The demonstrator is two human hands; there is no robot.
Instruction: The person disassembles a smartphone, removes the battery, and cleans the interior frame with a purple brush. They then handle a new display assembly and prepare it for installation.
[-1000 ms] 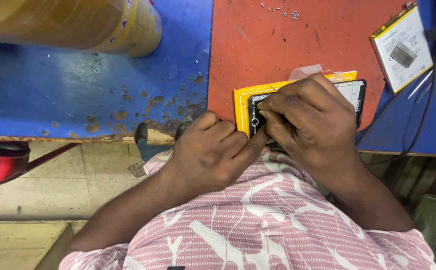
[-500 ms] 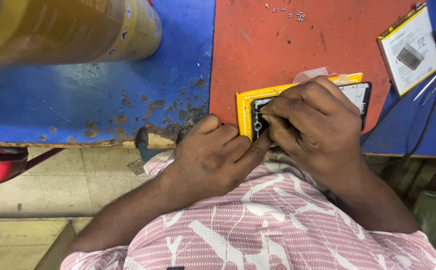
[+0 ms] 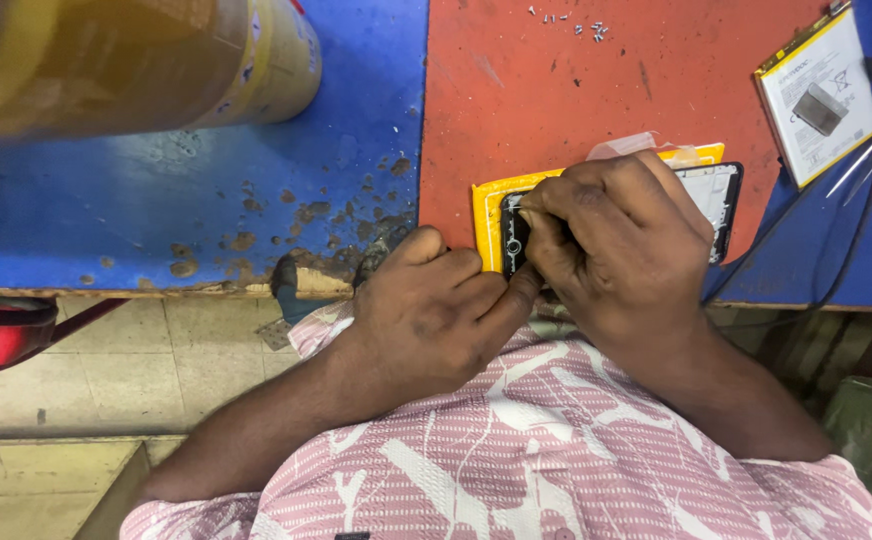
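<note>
The person's right hand (image 3: 621,250) is lying curled over a black phone (image 3: 721,205) resting on a yellow pad (image 3: 491,205) near the front edge of the red worktop (image 3: 556,90), fingers pressing its left end. The left hand (image 3: 431,315) is sitting loosely closed beside it, its fingertip touching the phone's lower edge. Tiny screws (image 3: 581,25) are lying well apart, and a flat battery (image 3: 816,95) is lying to the right.

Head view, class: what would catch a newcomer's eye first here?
Both hands meet at the bench's near edge: the right hand covers an opened phone in a yellow case on the red mat, the left hand beside it. A big yellow container fills the top left.
</note>
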